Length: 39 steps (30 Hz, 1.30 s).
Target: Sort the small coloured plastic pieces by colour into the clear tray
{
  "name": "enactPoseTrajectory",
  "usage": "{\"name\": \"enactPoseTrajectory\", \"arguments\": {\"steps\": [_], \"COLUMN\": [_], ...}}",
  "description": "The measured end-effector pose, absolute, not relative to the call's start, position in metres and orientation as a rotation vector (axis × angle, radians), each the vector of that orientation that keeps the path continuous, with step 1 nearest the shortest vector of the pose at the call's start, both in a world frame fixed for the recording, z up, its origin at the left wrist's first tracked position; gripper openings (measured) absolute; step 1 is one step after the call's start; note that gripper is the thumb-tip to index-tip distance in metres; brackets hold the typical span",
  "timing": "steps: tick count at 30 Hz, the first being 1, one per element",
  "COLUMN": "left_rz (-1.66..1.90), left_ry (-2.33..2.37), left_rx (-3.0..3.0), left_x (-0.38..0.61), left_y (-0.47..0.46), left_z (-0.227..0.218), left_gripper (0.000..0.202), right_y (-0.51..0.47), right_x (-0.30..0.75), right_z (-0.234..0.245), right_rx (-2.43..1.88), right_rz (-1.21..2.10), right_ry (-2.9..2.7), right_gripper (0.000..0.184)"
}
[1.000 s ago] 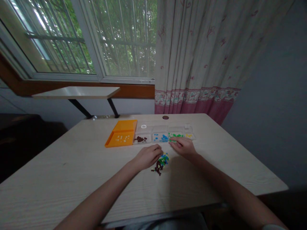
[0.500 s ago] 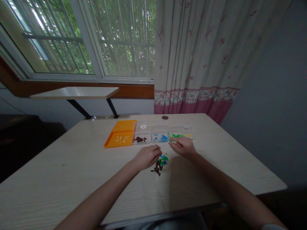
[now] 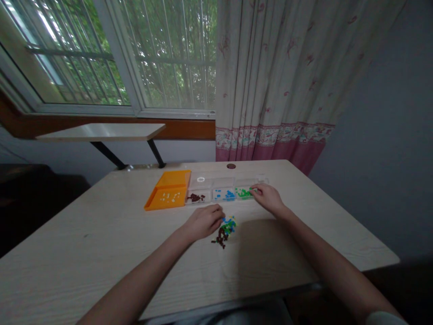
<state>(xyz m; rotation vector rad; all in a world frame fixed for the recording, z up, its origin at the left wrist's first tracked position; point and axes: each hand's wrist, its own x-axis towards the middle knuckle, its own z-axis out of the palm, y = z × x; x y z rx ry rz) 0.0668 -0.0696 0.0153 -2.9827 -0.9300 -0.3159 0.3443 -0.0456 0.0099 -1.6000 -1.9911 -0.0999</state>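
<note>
My left hand point(image 3: 204, 222) rests on the table with curled fingers, right beside a small pile of mixed pieces point(image 3: 223, 234) in brown, green, blue and yellow. What its fingertips hold, if anything, is hidden. Over the right part of a clear compartment box point(image 3: 212, 191), my right hand point(image 3: 269, 197) pinches its fingers together at the edge of the green pieces point(image 3: 242, 192). Anything in that pinch is too small to make out. Blue pieces point(image 3: 228, 195) and brown pieces point(image 3: 196, 197) lie in separate front compartments. My right hand covers the far-right compartment.
Joined to the box's left side is an orange tray point(image 3: 173, 178) with white pieces point(image 3: 171, 197) in its front half. A raised shelf point(image 3: 104, 131) stands at the table's back left. Beyond the table point(image 3: 118, 234) hang a curtain point(image 3: 270, 90) and a barred window.
My right hand has moved right, from the border of the blue and green compartments to the green one's right side. My left hand stays almost still by the pile. The view has shifted slightly.
</note>
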Motion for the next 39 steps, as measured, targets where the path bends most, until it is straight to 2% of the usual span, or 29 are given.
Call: {"name": "enactPoseTrajectory", "arguments": {"steps": [6, 14, 22, 28, 34, 39], "left_rz": [-0.397, -1.015, -1.19, -1.185, -0.761, -0.553], "left_ry": [-0.986, -1.269, -1.275, -1.263, -1.117, -1.057], "left_rx": [-3.049, -3.182, -3.242, -3.241, -3.186, -3.127], "left_x": [0.067, 0.076, 0.08, 0.081, 0.076, 0.076], "left_y": [-0.069, -0.067, -0.066, -0.066, -0.068, -0.069], "left_z": [0.015, 0.01, 0.009, 0.008, 0.004, 0.008], "left_gripper": [0.024, 0.022, 0.025, 0.027, 0.027, 0.03], "right_y": [-0.044, -0.069, -0.084, -0.08, -0.072, -0.071], "right_x": [0.345, 0.297, 0.269, 0.275, 0.283, 0.288], "right_z": [0.008, -0.002, -0.005, -0.004, 0.001, 0.01], "right_rx": [-1.626, -1.129, -0.983, -0.985, -1.029, -0.997], "right_rz": [-0.082, -0.038, -0.094, -0.082, -0.046, -0.083], "right_ry": [-1.952, -2.234, -2.196, -2.148, -2.019, -1.938], "right_gripper": [0.024, 0.021, 0.018, 0.019, 0.02, 0.02]}}
